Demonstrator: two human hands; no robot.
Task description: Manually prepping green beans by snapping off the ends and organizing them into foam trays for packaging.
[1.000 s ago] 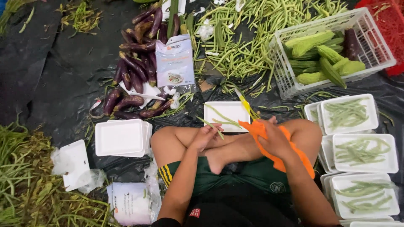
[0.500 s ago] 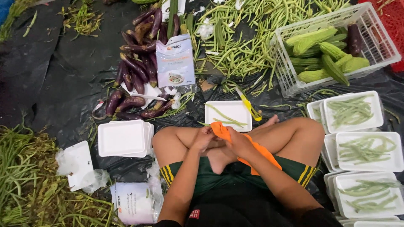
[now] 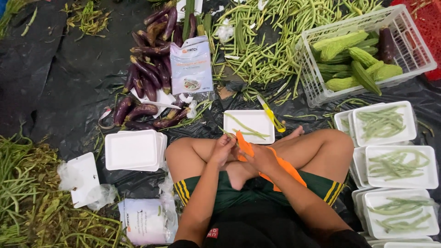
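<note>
- Head view: my left hand (image 3: 223, 149) and right hand (image 3: 261, 157) meet over my crossed legs, fingers pinching the orange cloth (image 3: 275, 165) between them.
- Little open room: a white foam tray (image 3: 250, 125) just ahead, a tray stack (image 3: 133, 149) to the left, filled trays (image 3: 397, 167) to the right.
- A second ago the cloth lay further right; my hands have drawn it inward.
- The black sheet (image 3: 59, 92) covers the floor, carrying eggplants (image 3: 147, 78), green beans (image 3: 266, 50) and a white basket (image 3: 413, 50).

Hands: we are bringing our left hand (image 3: 223, 150) and right hand (image 3: 259, 157) together over our crossed legs, gripping an orange cloth (image 3: 278, 166).
Ahead: a white foam tray (image 3: 250, 126) is holding a few green beans (image 3: 245, 128).
Beside it: a yellow knife (image 3: 271, 113) is lying on the black sheet (image 3: 59, 87).
</note>
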